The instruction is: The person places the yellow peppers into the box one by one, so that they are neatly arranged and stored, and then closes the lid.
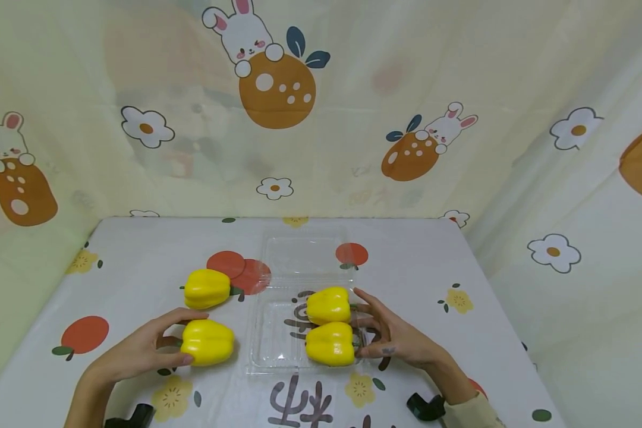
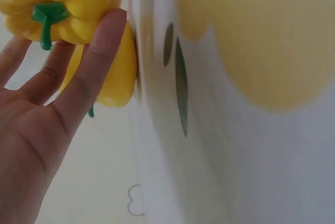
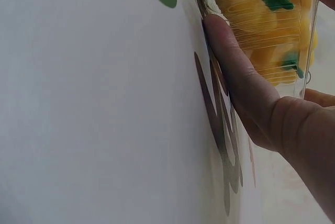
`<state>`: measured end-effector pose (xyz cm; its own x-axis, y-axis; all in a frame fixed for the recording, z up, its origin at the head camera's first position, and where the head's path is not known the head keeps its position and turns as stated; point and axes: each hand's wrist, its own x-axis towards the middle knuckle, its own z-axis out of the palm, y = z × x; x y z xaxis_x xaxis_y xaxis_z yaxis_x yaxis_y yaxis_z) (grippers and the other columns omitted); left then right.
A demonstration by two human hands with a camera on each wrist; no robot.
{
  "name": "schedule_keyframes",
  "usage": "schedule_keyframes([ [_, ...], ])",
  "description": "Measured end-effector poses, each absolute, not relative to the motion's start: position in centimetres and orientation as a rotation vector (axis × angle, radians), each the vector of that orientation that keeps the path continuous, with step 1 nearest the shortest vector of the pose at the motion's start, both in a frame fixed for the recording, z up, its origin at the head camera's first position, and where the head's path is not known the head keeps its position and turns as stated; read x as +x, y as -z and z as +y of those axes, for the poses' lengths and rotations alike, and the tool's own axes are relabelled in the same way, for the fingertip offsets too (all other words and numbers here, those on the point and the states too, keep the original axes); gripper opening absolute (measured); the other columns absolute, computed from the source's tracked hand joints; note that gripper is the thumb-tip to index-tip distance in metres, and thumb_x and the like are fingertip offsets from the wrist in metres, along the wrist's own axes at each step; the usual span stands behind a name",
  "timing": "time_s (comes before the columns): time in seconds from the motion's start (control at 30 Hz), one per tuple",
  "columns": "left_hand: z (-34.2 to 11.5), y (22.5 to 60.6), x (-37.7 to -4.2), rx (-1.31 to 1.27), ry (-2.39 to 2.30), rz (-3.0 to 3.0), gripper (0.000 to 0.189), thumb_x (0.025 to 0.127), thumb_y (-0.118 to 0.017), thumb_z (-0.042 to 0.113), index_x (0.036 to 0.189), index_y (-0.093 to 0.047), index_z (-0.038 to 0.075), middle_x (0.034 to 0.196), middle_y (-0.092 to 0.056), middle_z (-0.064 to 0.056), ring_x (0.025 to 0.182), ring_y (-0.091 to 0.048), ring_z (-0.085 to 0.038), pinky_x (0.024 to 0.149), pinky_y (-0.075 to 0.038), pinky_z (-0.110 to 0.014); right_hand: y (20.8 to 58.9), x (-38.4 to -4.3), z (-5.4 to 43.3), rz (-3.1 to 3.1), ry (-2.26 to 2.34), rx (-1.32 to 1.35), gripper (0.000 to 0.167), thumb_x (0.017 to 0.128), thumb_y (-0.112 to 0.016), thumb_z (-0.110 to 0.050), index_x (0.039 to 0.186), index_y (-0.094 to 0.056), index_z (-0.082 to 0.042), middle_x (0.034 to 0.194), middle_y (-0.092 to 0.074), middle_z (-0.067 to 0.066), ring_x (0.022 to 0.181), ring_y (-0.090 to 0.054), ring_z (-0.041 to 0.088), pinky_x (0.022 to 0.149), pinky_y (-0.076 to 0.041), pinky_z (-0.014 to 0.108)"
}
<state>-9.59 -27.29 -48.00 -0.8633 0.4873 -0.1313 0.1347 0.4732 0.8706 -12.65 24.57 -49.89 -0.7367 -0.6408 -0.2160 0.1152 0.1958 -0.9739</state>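
Observation:
My left hand [image 1: 139,351] holds a yellow bell pepper [image 1: 208,343] by its stem end, thumb on the near side and fingers on the far side. In the left wrist view, that pepper's green stem [image 2: 49,17] faces the palm. A second yellow pepper [image 1: 207,289] lies just beyond it. Two more peppers, a far one [image 1: 329,305] and a near one [image 1: 330,344], sit side by side in the right half of a clear plastic clamshell box [image 1: 278,348]. Against the box's right wall rests my right hand [image 1: 398,339], thumb and fingers spread; in the right wrist view its thumb [image 3: 238,67] lies along the wall.
The box's clear lid [image 1: 302,252] lies folded back toward the rear. A white printed cloth [image 1: 433,267] covers the table, with patterned curtains at the back and sides. Dark wrist devices [image 1: 425,407] show near both forearms.

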Motion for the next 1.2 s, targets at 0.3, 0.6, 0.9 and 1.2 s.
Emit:
schedule_keyframes([
  [0.3, -26.4, 47.6, -9.9, 0.634, -1.533, 2.243, 0.062, 0.096, -0.076, 0.008, 0.153, -0.052, 0.01, 0.156, -0.052, -0.012, 0.125, -0.058, -0.006, 0.1, -0.059, -0.025, 49.9, -12.6, 24.6, 1.866, 1.603, -0.505, 0.113, 0.093, -0.079, -0.006, 0.172, -0.002, -0.027, 0.175, -0.011, 0.027, 0.151, -0.041, 0.05, 0.107, -0.059, 0.035],
  [0.6, -24.5, 46.1, -9.8, 0.528, -1.647, 2.261, 0.064, 0.096, -0.075, 0.009, 0.154, -0.049, 0.005, 0.15, -0.057, 0.007, 0.121, -0.064, -0.007, 0.102, -0.057, -0.02, 49.9, -12.5, 24.6, 1.863, 1.597, -0.461, 0.114, 0.092, -0.08, -0.006, 0.171, -0.003, -0.034, 0.176, -0.012, 0.021, 0.152, -0.041, 0.048, 0.106, -0.06, 0.036],
  [0.9, -22.2, 45.1, -9.6, 0.502, -1.677, 2.294, 0.064, 0.095, -0.078, 0.012, 0.153, -0.052, 0.013, 0.147, -0.057, 0.005, 0.123, -0.059, -0.003, 0.1, -0.059, -0.023, 49.9, -12.6, 24.5, 1.873, 1.595, -0.458, 0.114, 0.092, -0.081, -0.008, 0.171, -0.002, -0.033, 0.176, -0.012, 0.021, 0.151, -0.042, 0.046, 0.108, -0.059, 0.039],
  [1.2, -19.9, 44.8, -9.5, 0.511, -1.63, 2.345, 0.062, 0.093, -0.082, 0.019, 0.149, -0.057, 0.023, 0.151, -0.058, -0.008, 0.122, -0.06, -0.006, 0.1, -0.057, -0.022, 49.8, -12.6, 24.6, 1.876, 1.594, -0.466, 0.114, 0.092, -0.08, -0.007, 0.171, -0.002, -0.032, 0.175, -0.013, 0.023, 0.15, -0.043, 0.047, 0.108, -0.059, 0.037],
])
